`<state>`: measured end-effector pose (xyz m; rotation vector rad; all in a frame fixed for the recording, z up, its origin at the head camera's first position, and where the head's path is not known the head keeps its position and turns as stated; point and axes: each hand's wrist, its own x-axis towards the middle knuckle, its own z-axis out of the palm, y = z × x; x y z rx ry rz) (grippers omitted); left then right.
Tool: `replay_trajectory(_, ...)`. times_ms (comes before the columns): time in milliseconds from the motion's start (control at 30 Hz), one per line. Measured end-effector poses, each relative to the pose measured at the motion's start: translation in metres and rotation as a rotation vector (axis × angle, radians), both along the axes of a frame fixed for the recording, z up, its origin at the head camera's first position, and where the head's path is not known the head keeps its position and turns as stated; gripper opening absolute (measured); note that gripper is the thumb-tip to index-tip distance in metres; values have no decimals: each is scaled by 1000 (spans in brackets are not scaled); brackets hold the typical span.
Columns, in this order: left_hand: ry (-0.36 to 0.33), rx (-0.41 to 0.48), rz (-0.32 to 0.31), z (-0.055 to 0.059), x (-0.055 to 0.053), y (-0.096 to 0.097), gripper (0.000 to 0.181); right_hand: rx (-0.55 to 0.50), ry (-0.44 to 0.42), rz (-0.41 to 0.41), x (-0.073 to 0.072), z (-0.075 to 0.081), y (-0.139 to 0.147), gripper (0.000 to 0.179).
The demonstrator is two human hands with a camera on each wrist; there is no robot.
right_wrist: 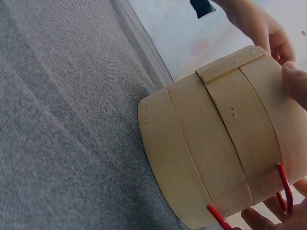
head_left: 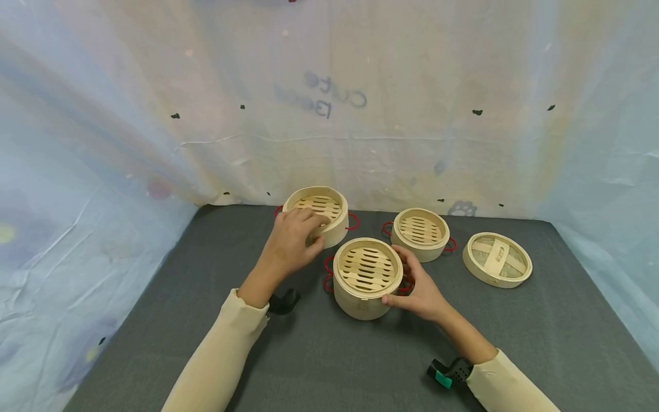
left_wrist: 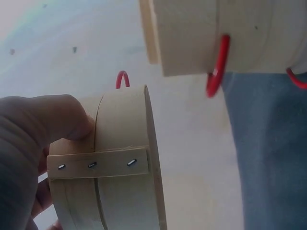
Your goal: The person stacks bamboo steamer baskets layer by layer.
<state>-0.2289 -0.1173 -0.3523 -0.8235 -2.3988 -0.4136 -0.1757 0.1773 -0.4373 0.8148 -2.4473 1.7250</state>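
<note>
Round bamboo steamer baskets with slatted floors and red side handles stand before me. My left hand (head_left: 293,240) grips the near wall of the back-left steamer basket (head_left: 337,229). In the left wrist view its thumb presses that basket's outer wall (left_wrist: 122,120), fingers partly hidden behind. Nearer to me is a stack of two steamer baskets (head_left: 360,306), upright on the dark table. My right hand (head_left: 419,292) holds the stack's right side, thumb at the front of the upper rim and fingers round the back. The right wrist view shows the stack's joined walls (right_wrist: 211,139) close up.
A smaller steamer basket (head_left: 419,252) with red handles stands behind the right hand. To its right lies a round bamboo lid (head_left: 496,257) with a crossed strap. The grey tabletop (head_left: 329,366) meets hanging cloth (head_left: 412,166) at the back and sides.
</note>
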Motion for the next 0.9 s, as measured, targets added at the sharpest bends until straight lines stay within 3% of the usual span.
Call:
replay_trajectory(200,72,-8,-42,7,15,3,28,0,-3,-6,1,2,0,99)
replay_trajectory(400,89,-16,-68,10,27,5,29,-1,-5,-5,1,3,-1,98)
replay_trajectory(900,94,-42,-130,12,43,14,28,3,-10,-5,0,0,1,98)
